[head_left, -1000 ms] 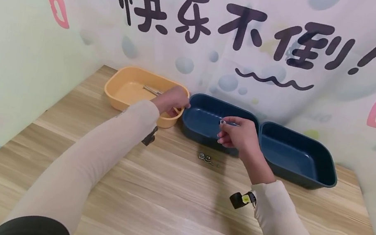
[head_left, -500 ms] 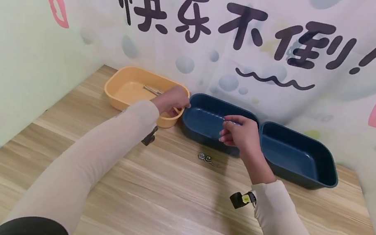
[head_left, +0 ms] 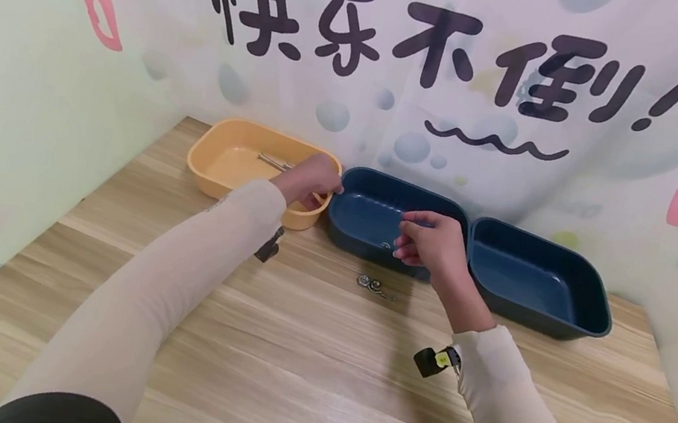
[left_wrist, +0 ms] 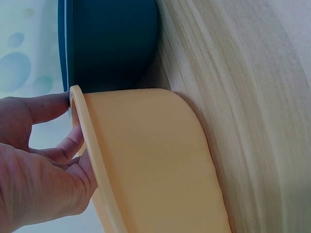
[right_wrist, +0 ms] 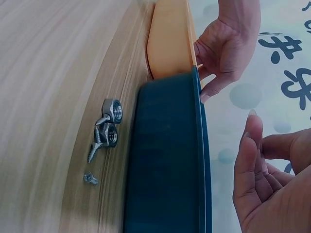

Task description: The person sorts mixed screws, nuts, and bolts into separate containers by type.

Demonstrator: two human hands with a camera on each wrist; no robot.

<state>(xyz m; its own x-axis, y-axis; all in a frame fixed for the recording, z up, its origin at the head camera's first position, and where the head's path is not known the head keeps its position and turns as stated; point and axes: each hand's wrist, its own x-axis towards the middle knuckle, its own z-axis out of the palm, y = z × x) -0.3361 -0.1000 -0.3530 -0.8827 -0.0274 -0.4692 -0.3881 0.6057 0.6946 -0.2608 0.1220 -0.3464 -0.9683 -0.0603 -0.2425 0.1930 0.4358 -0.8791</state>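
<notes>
My left hand (head_left: pixel 315 181) pinches the adjoining rims of the yellow bin (left_wrist: pixel 155 155) and the middle dark blue bin (right_wrist: pixel 165 155), with fingers inside the yellow one and the thumb at the blue rim. My right hand (head_left: pixel 435 244) hovers over the middle blue bin, fingers loosely bent; the right wrist view shows nothing between them. Inside that bin, near its front wall, lies a small shiny metal piece (head_left: pixel 385 245), probably a nut. On the table before it sit two hex nuts (right_wrist: pixel 112 111) with small screws (right_wrist: pixel 91 178) beside them.
A second dark blue bin (head_left: pixel 538 277) adjoins the middle one on the right. Long metal bolts or rods (head_left: pixel 273 161) lie in the yellow bin. A printed cloth wall (head_left: pixel 489 170) stands right behind the bins on the wooden table (head_left: pixel 297 370).
The shiny metal piece that was between my right fingertips has left them, and one now shows in the middle blue bin. My left hand has stayed on the rims.
</notes>
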